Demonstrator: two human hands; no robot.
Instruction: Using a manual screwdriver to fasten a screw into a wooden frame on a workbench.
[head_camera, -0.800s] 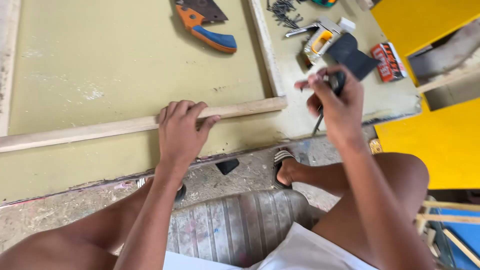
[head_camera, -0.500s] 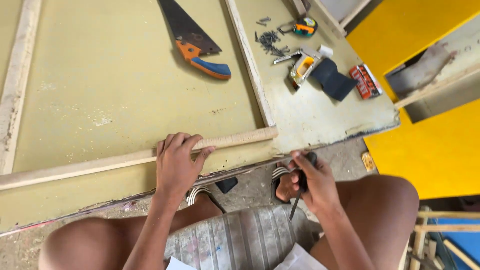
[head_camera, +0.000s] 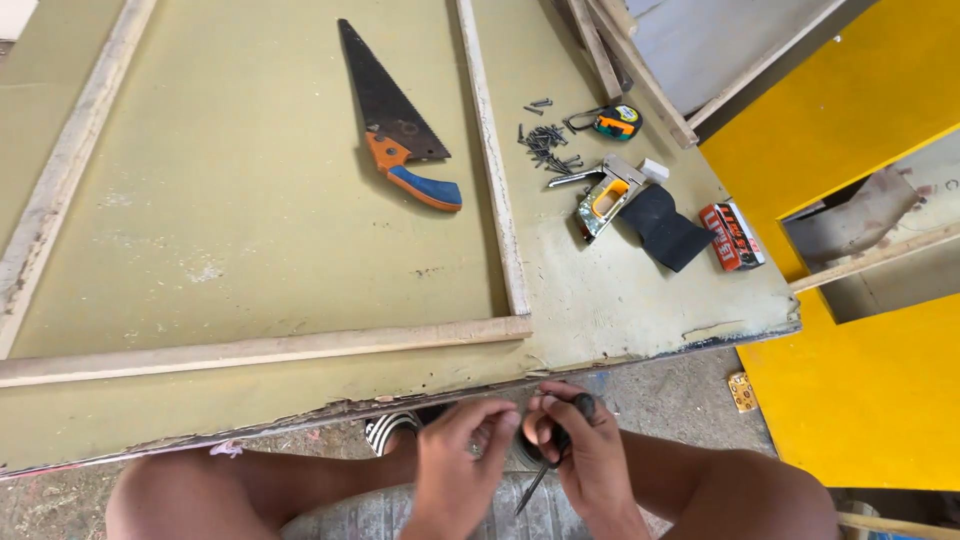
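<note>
Screwdriver (head_camera: 548, 462), slim and dark-handled, gripped in both hands below the edge of a green board (head_camera: 250, 230)
Head view: the right hand (head_camera: 585, 450) is clenched around the handle, its thin shaft pointing down; the left hand (head_camera: 455, 460) pinches at it with curled fingers. A wooden strip (head_camera: 260, 350), handsaw (head_camera: 395, 120), nails (head_camera: 548, 145) and staple gun (head_camera: 605, 195) lie on the board

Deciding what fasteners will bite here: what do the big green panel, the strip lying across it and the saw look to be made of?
Green panel: seemingly painted board, matte olive; chipped at the near edge, core unclear.
Strip: bare pale wood, unpainted, rough-looking.
Saw: dark, dull metal blade, possibly rusted; handle orange and blue, likely plastic.
</note>
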